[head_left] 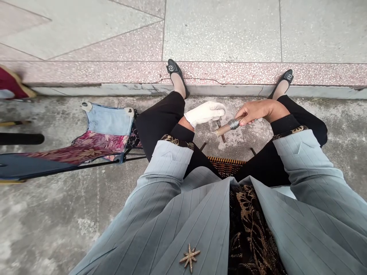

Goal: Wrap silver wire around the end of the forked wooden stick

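Note:
My right hand (pixel 252 111), bare, is closed around the wooden handle of a hammer (pixel 221 130). Silver wire is wound round the handle beside my fingers. A narrow dark metal head crosses the handle near its far end, which points down and left. My left hand (pixel 205 113) wears a white glove and has its fingers curled closed, just above the upper end of the metal head. Whether it touches the head, or has something small in its fingers, I cannot make out. Both hands are between my knees, above the concrete ground (pixel 237 147).
Under me is a woven seat (pixel 226 166) with dark legs. A folding chair with denim and floral cloth (pixel 109 120) stands left of my leg. My shoes rest on the raised pink kerb (pixel 226 72). A black tube (pixel 21 138) and a red item (pixel 13 84) lie far left.

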A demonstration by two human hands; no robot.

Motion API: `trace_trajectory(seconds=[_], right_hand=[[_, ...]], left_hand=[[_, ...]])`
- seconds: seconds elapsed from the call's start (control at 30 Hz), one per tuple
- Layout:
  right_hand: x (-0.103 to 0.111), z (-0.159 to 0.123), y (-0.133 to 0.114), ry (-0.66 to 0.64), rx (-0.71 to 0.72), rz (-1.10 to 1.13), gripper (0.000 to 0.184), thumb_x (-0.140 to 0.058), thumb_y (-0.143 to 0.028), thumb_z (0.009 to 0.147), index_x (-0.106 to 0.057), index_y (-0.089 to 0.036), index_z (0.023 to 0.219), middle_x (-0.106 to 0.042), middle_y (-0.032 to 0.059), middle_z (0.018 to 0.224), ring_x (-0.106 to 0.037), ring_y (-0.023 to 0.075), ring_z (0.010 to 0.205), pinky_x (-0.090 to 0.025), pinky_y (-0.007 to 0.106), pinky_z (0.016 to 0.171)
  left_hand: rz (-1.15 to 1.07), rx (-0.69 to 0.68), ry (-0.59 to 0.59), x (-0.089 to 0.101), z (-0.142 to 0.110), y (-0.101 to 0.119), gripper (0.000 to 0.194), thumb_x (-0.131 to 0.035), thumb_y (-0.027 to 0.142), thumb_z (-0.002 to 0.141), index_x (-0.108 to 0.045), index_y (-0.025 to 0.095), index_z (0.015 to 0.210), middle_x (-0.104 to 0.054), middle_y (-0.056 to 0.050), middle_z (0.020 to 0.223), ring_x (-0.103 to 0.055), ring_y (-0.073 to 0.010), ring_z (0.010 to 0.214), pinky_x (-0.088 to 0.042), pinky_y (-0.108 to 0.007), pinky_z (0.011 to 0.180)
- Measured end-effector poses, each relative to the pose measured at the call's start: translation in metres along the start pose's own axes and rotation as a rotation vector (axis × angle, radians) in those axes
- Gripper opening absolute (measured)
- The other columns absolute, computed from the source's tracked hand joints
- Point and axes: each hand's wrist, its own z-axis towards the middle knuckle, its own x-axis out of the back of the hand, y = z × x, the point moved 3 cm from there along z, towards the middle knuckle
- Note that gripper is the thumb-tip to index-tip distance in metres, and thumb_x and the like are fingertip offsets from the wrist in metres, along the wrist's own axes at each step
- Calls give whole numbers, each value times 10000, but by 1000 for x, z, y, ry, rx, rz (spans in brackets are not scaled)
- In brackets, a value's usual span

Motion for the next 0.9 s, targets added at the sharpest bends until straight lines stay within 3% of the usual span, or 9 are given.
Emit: trace_trajectory(seconds=[0.07, 0.17, 0.23, 0.3, 0.47, 0.57, 0.67, 0.73, 0.9], right_hand=[[3, -10, -12, 127, 146, 188, 367, -847, -502, 709, -770, -198, 900, -665, -4, 706, -534, 123, 598, -426, 269, 579], [20, -25, -20, 630, 338, 474, 384, -818, -563, 747, -697, -209, 833, -666, 13, 790, -535, 119, 632, -460, 268, 585], [28, -29, -15, 883, 342, 586, 393, -791, -583, 782, -646, -219, 800, -641, 19, 789, -526, 121, 633, -463, 266, 570], [32, -24, -5, 982, 236, 596, 410, -788, -587, 796, -615, -216, 773, -616, 29, 760, -515, 125, 619, -452, 266, 541], [35, -7, 11, 1000, 9, 392, 463, -713, -630, 865, -603, -195, 751, -591, 46, 712, -544, 140, 616, -459, 289, 569], [37, -5, 13, 1025, -166, 117, 441, -713, -594, 867, -647, -169, 764, -587, 50, 685, -561, 168, 654, -444, 314, 611], [37, -3, 16, 910, -291, -168, 406, -747, -555, 834, -700, -155, 779, -601, 60, 681, -581, 210, 711, -425, 340, 641], [35, 1, 20, 742, -253, -246, 384, -778, -548, 797, -724, -170, 762, -609, 54, 664, -583, 219, 708, -422, 345, 633], [20, 0, 20, 323, 69, -193, 314, -884, -525, 678, -770, -243, 759, -628, 1, 615, -551, 179, 634, -432, 329, 574]], left_hand=[[-51, -18, 44, 2, 0, -1, 398, -776, 507, 839, -661, 126, 821, -568, -1, 611, -434, -59, 462, -356, -193, 427], [-107, -58, 98, 5, 1, -1, 448, -757, 569, 851, -637, 138, 826, -440, 56, 531, -385, -57, 443, -399, -198, 444], [-113, -65, 75, 3, 2, 0, 459, -757, 580, 849, -630, 140, 808, -423, 62, 522, -370, -56, 441, -403, -197, 437], [-92, -59, 54, 1, 3, 1, 437, -765, 552, 850, -634, 140, 792, -480, 38, 541, -388, -58, 440, -399, -197, 419], [-6, -24, 31, -3, 1, 3, 319, -756, 423, 888, -660, 137, 786, -626, -30, 622, -476, -66, 458, -419, -189, 421], [17, -15, 3, -4, 0, 5, 290, -760, 389, 890, -671, 131, 791, -653, -42, 644, -504, -66, 469, -439, -183, 440], [37, -3, -6, -3, -1, 5, 264, -762, 355, 882, -674, 124, 790, -664, -47, 658, -509, -66, 471, -438, -183, 440], [44, -1, 16, -1, -1, 4, 246, -738, 335, 889, -671, 122, 788, -662, -45, 666, -491, -60, 463, -419, -180, 429], [38, -22, 123, 8, 0, -1, 227, -701, 341, 890, -655, 127, 830, -683, -45, 751, -478, -51, 478, -408, -180, 440]])
